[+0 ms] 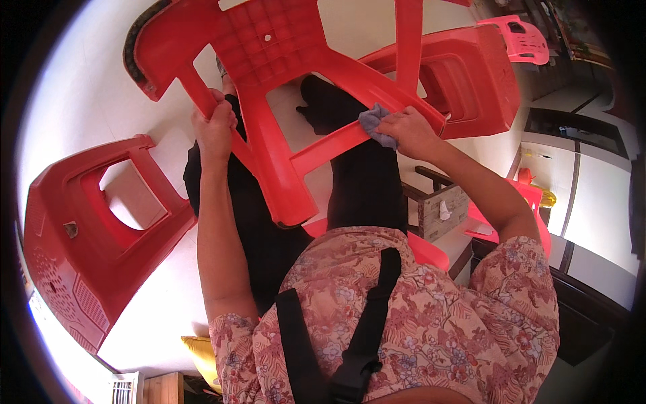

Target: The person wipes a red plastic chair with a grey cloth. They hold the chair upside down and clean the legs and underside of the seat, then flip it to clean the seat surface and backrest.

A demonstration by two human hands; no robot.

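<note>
A red plastic chair (282, 146) is held tilted over my lap, with its gridded underside and its legs turned towards me. My left hand (214, 129) is closed around a narrow bar on the chair's left side. A crumpled grey-blue cloth (376, 123) is in my right hand (411, 134), pressed against a crossbar near the right leg. Dark marks show along the chair's curved edge at the upper left and at the tip of the nearest leg.
Other red plastic stools lie on their sides, one on the left (65, 202) and one at the upper right (469, 86). A pink plastic chair (520, 40) stands beyond. To the right is a small wooden drawer (444, 212). A yellow cushion (202, 353) lies at lower left.
</note>
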